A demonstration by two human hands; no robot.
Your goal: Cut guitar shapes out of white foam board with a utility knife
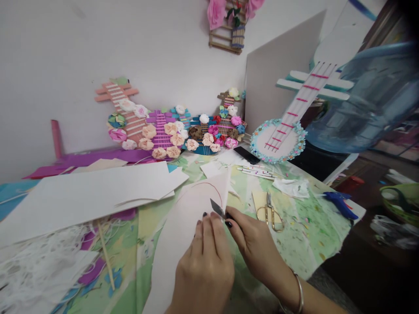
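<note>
A white foam sheet [183,226] with a red curved pencil line lies on the table in front of me. My left hand [204,261] presses down on the sheet, fingers together and flat near the line. My right hand [253,246] pinches a small craft knife blade [216,207], its tip resting on the sheet right by the red curve. A bangle sits on my right wrist.
Gold scissors [271,214] lie just right of my hands. A blue glue gun [340,204] rests near the table's right edge. Large white sheets [88,192] and string scraps cover the left. Paper-flower guitar crafts [163,133] line the wall; a big water bottle [369,96] stands right.
</note>
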